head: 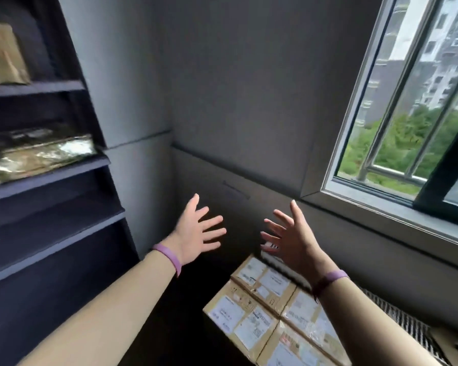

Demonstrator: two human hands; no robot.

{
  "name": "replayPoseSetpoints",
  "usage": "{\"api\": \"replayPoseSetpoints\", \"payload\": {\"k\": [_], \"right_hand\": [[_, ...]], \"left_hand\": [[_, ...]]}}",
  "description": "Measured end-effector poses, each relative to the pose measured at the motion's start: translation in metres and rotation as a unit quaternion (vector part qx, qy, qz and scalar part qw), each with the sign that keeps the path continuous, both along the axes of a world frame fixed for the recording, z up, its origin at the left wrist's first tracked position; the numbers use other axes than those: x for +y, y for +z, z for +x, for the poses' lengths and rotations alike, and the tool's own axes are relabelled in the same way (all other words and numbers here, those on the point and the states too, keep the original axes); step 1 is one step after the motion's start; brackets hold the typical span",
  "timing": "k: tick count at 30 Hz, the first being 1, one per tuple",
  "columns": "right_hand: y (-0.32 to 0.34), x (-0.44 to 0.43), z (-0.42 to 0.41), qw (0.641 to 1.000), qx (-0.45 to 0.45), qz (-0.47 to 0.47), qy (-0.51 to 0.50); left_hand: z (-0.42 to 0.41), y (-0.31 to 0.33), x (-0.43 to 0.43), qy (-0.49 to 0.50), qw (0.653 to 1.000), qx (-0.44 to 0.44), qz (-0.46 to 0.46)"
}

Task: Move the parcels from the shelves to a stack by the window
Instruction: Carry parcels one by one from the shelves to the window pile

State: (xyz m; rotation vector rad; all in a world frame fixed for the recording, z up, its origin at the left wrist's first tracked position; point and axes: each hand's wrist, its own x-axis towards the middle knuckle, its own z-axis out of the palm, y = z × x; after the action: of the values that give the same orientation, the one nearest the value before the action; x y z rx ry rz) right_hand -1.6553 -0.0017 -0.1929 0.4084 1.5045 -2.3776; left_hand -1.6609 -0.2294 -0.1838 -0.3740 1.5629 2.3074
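Observation:
Several brown cardboard parcels point(265, 307) with white labels lie side by side as a stack under the window point(413, 101), at the lower middle. My left hand point(196, 233) and my right hand point(288, 239) hover above the stack's far end, both empty with fingers spread. Each wrist wears a purple band. On the dark shelves point(50, 167) at the left, a shiny tape-wrapped parcel point(37, 157) lies on the middle shelf, and a brown parcel point(3, 56) stands on the shelf above it.
A grey wall corner stands straight ahead. The window sill point(381, 215) runs along the right, above a ribbed radiator grille point(413, 323). The lower shelves at the left hold nothing in view. Dark floor lies between the shelves and the stack.

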Motion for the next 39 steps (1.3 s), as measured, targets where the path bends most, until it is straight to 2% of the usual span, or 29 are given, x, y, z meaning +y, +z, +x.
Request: {"api": "replayPoseSetpoints", "payload": {"k": [6, 9, 19, 24, 28, 34, 39], "right_hand": [[0.034, -0.079, 0.011, 0.983, 0.02, -0.141, 0.119], [0.048, -0.133, 0.026, 0.965, 0.026, -0.183, 0.184], [0.102, -0.305, 0.108, 0.896, 0.074, -0.17, 0.404], [0.128, -0.386, 0.166, 0.85, 0.105, -0.153, 0.493], [0.137, -0.45, 0.216, 0.824, 0.147, -0.127, 0.533], [0.139, -0.526, 0.272, 0.826, 0.202, -0.101, 0.516], [0.133, -0.565, 0.279, 0.841, 0.22, -0.082, 0.487]], "left_hand": [[0.064, 0.037, -0.051, 0.143, 0.981, 0.039, 0.129], [0.104, 0.049, -0.089, 0.205, 0.965, 0.069, 0.15], [0.268, 0.094, -0.226, 0.411, 0.886, 0.168, 0.135], [0.353, 0.113, -0.28, 0.484, 0.848, 0.197, 0.082], [0.414, 0.122, -0.321, 0.533, 0.825, 0.184, -0.007], [0.461, 0.13, -0.382, 0.535, 0.823, 0.156, -0.109], [0.458, 0.134, -0.427, 0.495, 0.842, 0.152, -0.153]]}}
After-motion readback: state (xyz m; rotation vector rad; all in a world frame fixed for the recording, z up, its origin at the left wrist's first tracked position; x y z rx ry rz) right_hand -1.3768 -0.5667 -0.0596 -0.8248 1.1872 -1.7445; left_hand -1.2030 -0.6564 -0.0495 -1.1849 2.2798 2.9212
